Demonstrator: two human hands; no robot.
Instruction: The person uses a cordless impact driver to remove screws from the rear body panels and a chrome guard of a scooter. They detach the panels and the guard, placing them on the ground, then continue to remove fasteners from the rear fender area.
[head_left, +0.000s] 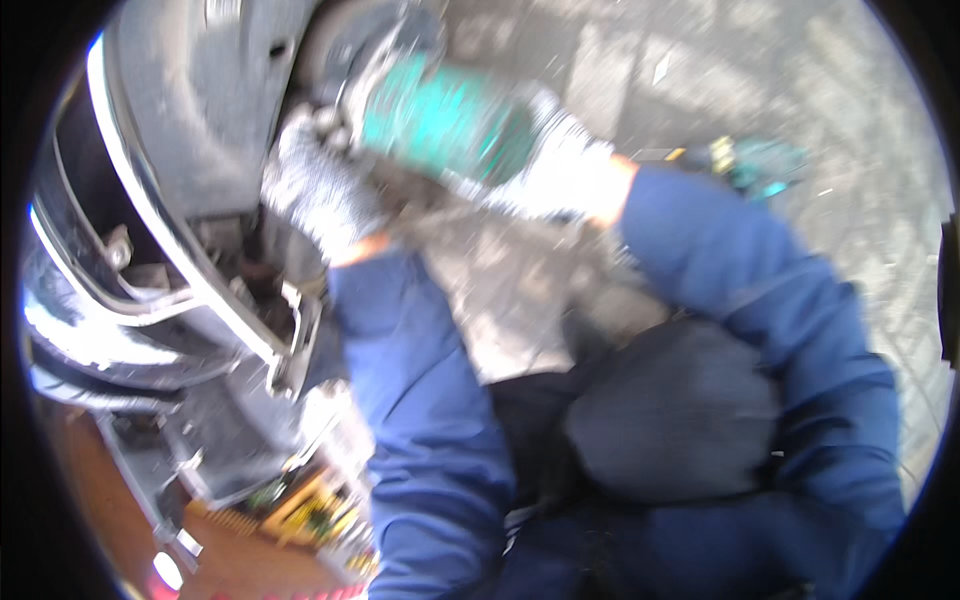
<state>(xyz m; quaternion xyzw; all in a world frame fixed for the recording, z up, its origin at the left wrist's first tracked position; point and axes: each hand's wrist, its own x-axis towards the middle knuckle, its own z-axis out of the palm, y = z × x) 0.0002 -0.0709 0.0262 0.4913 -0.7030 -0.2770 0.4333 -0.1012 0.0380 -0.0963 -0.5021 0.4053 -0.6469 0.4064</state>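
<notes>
A teal power tool that looks like an angle grinder [440, 120] lies across the upper middle, smeared by motion. A dark round disc [385, 45] shows at its far end. My right hand [560, 160], in a grey-white knit glove, is wrapped round its rear body. My left hand [320, 190], gloved alike, has its fingers curled at the tool's front, close to the edge of a large grey panel [205, 110]; blur hides exactly how they grip. The disc is beside the panel's far right edge.
Chrome-edged trim [150, 190] and a shiny curved black part [100, 330] stand at the left. A second teal power tool [765, 165] lies on the grey paved floor [840, 230] at the right. A yellow tray [305, 510] with small items is at the lower left.
</notes>
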